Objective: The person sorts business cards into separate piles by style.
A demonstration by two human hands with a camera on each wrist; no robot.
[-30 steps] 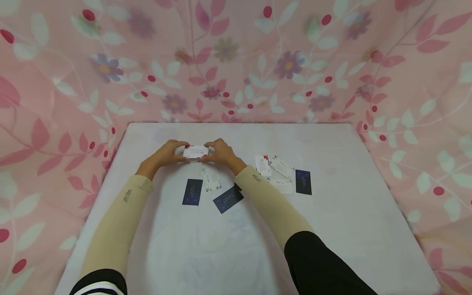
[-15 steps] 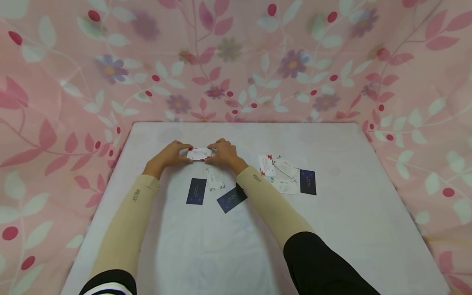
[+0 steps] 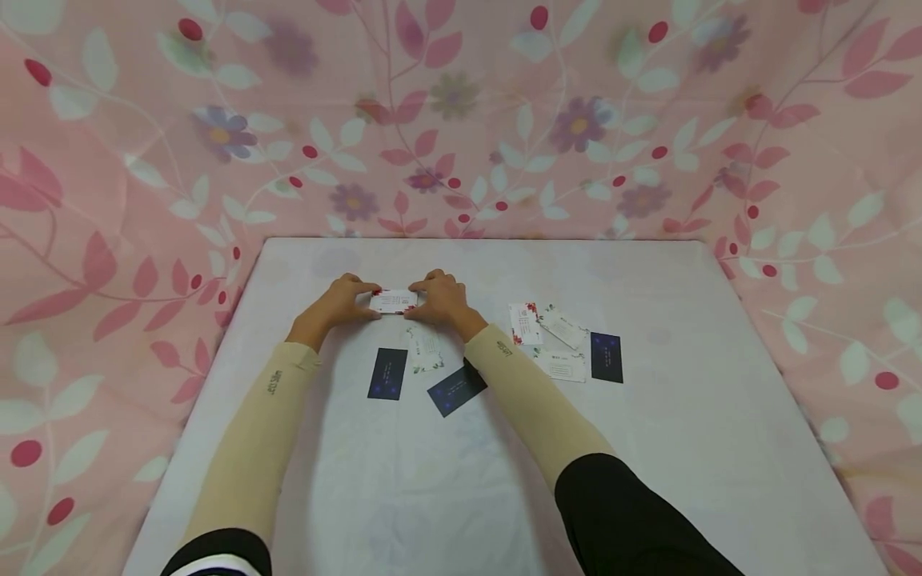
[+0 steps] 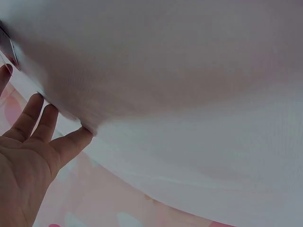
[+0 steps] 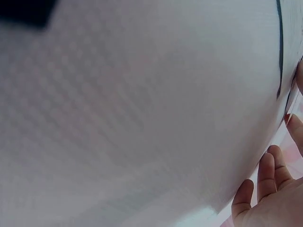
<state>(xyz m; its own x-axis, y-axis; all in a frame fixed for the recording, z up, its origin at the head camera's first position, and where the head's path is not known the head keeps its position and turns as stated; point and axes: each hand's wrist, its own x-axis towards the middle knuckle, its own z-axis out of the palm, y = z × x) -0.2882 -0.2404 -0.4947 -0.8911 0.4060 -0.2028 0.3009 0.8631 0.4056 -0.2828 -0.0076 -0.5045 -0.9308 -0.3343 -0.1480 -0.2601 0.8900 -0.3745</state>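
A white business card with red floral corners lies between my two hands near the far left of the table. My left hand holds its left end between thumb and fingers. My right hand holds its right end in the same way. Whether more cards lie beneath it, I cannot tell. In the left wrist view the other fingers of the left hand are spread, their tips on the cloth. The right wrist view has the right hand at its edge, beside a dark card edge.
Just nearer lie a dark blue card, a white leafy card and a tilted dark card partly under the right forearm. Further right are several white cards, some overlapping, and another dark card. Floral cloth hangs behind the table.
The held card has come slightly lower and nearer, with both hands keeping their hold. The whole head view has shifted a little; the loose cards stay in place.
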